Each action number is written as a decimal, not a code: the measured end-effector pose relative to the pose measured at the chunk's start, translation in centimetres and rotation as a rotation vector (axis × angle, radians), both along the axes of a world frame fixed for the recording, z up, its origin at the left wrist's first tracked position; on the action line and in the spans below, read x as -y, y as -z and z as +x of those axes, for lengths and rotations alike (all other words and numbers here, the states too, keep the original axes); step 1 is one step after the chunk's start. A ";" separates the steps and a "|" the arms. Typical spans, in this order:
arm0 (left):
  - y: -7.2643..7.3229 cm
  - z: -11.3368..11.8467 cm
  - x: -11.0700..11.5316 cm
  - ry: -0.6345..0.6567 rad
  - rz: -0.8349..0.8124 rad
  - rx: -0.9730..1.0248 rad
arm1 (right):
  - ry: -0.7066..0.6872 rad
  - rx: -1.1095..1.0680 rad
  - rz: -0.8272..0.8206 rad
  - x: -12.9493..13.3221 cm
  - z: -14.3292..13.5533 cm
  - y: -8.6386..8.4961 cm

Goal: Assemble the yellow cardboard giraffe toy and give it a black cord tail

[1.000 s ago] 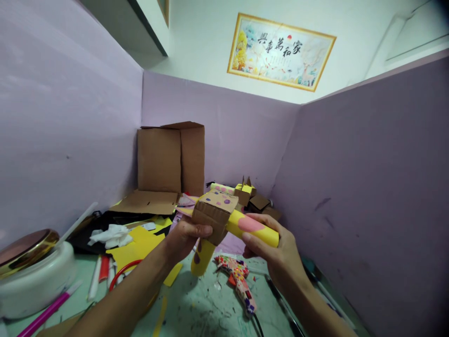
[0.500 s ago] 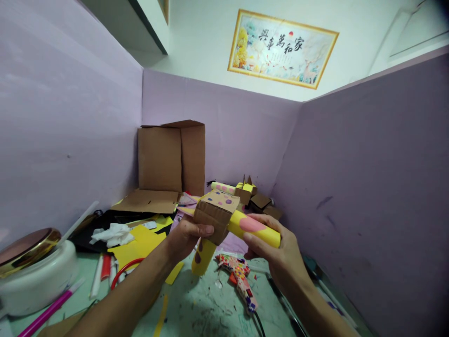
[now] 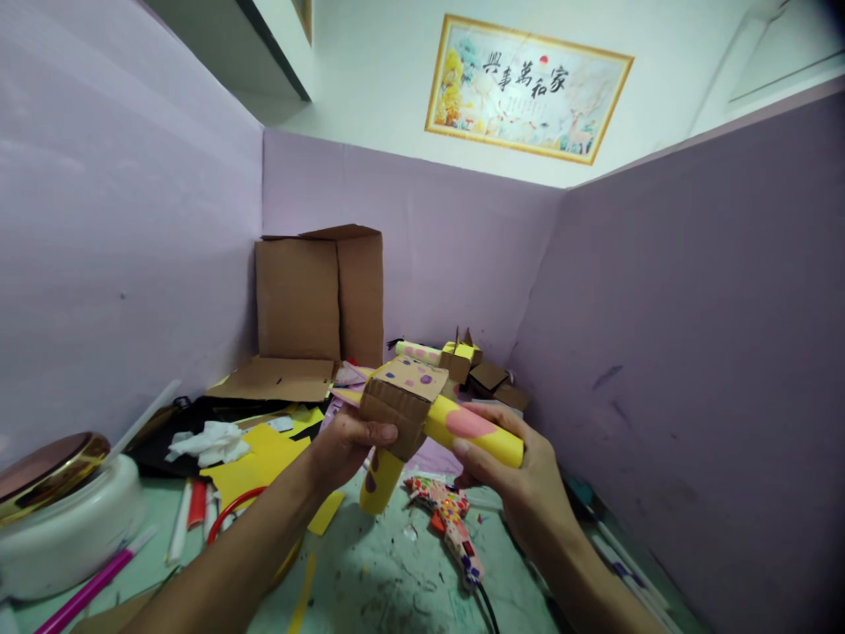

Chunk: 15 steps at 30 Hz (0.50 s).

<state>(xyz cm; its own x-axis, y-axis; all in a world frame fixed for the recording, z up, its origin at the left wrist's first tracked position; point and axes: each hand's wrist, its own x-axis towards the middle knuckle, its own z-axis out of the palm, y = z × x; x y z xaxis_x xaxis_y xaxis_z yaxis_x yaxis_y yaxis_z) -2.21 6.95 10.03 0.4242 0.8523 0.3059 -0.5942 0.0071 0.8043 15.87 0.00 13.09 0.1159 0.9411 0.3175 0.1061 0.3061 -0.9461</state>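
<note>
My left hand (image 3: 356, 445) is closed around a small cardboard box (image 3: 398, 407) with purple dots on top. Its thumb lies across the near face. Below the box sticks out a yellow paper tube (image 3: 381, 482) with dark spots. Another yellow paper tube (image 3: 473, 430), marked with a pink patch, runs from the box's right side into my right hand (image 3: 505, 449), whose fingers and thumb grip it. Pointed pale pieces jut from the box's left side. On the table below lies a glue gun (image 3: 451, 528) with a colourful floral pattern.
Yellow sheets (image 3: 257, 458), a crumpled tissue (image 3: 209, 442) and a white jar (image 3: 72, 519) lie to the left. An upright cardboard piece (image 3: 297, 299) and small cardboard boxes (image 3: 489, 377) stand behind. Lilac panels (image 3: 409, 167) enclose the table.
The whole view has shifted slightly. Both hands keep their grip on the box and the tube, with hardly any movement.
</note>
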 end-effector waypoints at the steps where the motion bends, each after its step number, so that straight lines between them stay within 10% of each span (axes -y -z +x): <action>1: 0.0 0.0 0.0 -0.001 0.005 0.005 | 0.000 -0.002 0.004 0.1 0.0 0.0; 15: -0.3 -0.2 0.1 0.005 0.071 0.004 | 0.012 0.046 0.051 0.4 -0.1 0.1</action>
